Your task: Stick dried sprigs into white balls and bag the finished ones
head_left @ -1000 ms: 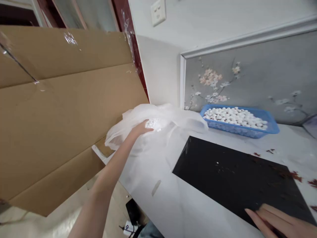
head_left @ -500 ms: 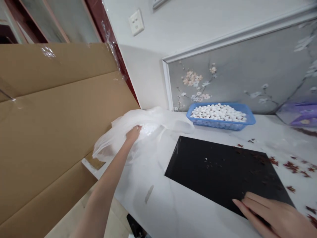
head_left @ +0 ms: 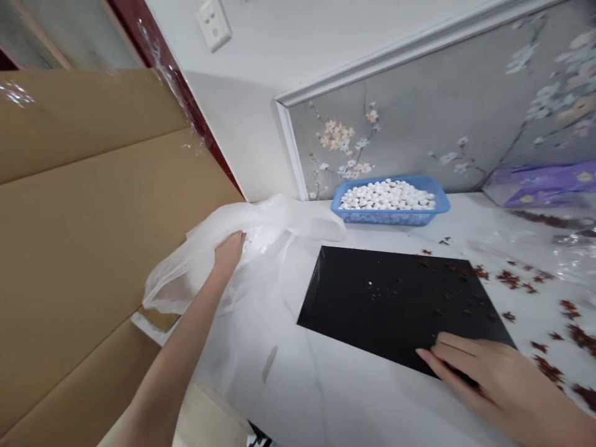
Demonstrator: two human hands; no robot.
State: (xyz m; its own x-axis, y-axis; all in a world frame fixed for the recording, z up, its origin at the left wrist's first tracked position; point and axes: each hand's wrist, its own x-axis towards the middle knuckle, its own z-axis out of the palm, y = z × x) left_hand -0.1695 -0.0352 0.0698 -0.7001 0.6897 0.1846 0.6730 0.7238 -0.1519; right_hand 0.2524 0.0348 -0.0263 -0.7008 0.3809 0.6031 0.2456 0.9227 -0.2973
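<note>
At the far left of the table, my left hand (head_left: 230, 249) reaches into a thin white plastic bag (head_left: 302, 225). Its fingers are bent together at the small white pieces (head_left: 257, 239) inside, and their tips are hidden. My right hand (head_left: 488, 379) hovers over or rests on the near right edge of a glossy black board (head_left: 367, 310); contact is unclear. Its fingers are curled in with the thumb against them, and what they hold, if anything, is hidden. Dark bits and one white speck (head_left: 370, 284) lie on the board.
A blue plastic basket (head_left: 391, 217) full of white round pieces stands against the wall. Reddish-brown star-shaped pieces (head_left: 510, 279) are scattered at the right, near a clear bag with a purple print (head_left: 549, 183). A large cardboard sheet (head_left: 93, 217) stands along the left.
The view has shifted to the right, so most things sit further left in it. My left hand stays in the bag and my right hand stays curled by the board's edge.
</note>
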